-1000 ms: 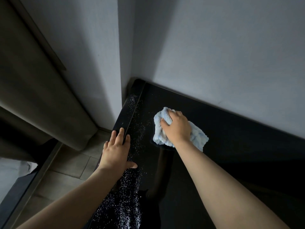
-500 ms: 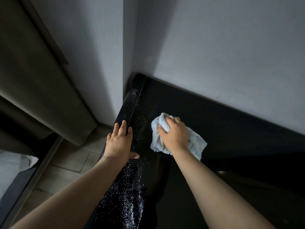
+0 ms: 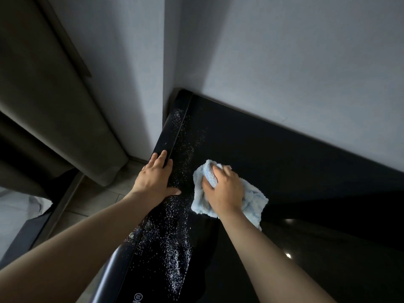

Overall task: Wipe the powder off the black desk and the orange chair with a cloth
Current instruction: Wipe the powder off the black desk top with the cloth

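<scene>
Your right hand [image 3: 225, 191] presses a pale blue cloth [image 3: 251, 200], fingers clenched around its bunched top, onto the glossy black counter [image 3: 284, 154], while your left hand [image 3: 154, 182] lies flat, fingers released, on the counter's left edge beside a trail of white powder [image 3: 175, 248].

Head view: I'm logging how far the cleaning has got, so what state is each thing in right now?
Black desk: glossy, clean on the right side, powdered along the left edge.
Powder: scattered in a band along the left edge, thickest near the camera.
Cloth: light blue, bunched, pressed flat on the desk.
Right hand: on top of the cloth, grip closed on it.
Left hand: open, resting flat on the desk's left edge.
</scene>
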`<action>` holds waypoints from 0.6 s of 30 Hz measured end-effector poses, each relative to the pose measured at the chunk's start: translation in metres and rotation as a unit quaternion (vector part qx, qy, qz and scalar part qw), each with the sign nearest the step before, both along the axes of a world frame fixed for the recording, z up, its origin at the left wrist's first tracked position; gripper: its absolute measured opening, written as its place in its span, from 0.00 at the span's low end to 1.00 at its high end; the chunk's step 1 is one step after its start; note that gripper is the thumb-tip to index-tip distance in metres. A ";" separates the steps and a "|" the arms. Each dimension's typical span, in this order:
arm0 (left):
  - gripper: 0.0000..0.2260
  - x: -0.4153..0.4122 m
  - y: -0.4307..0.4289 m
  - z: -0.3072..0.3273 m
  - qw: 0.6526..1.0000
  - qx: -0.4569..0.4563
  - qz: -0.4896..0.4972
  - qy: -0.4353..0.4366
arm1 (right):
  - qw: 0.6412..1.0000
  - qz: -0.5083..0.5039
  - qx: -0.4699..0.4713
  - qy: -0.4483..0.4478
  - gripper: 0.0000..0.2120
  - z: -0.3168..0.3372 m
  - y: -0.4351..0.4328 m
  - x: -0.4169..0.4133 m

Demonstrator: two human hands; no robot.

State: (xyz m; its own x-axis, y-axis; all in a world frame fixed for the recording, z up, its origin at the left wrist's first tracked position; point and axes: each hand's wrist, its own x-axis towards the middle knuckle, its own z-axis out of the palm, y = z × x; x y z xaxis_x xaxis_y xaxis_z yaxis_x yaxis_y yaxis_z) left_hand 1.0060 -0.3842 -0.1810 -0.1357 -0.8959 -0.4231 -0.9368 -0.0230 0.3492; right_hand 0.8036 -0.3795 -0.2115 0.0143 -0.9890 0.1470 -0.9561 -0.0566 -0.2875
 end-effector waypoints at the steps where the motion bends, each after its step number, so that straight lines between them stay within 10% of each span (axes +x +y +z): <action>1: 0.44 0.004 0.004 0.000 1.000 -0.008 -0.004 0.008 | 1.000 0.001 -0.001 -0.001 0.18 0.000 0.005 0.000; 18: 0.61 0.040 0.111 0.005 0.984 0.006 -0.171 -0.053 | 0.999 -0.010 0.037 0.006 0.20 -0.001 0.072 0.010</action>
State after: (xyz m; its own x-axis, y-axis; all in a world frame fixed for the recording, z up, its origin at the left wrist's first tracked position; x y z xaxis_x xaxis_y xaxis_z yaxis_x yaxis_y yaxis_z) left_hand 1.0459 -0.2732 -0.1755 -0.3835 -0.8001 -0.4613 -0.9214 0.2972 0.2505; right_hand 0.8141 -0.3078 -0.2125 -0.0034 -0.9973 0.0729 -0.9603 -0.0171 -0.2786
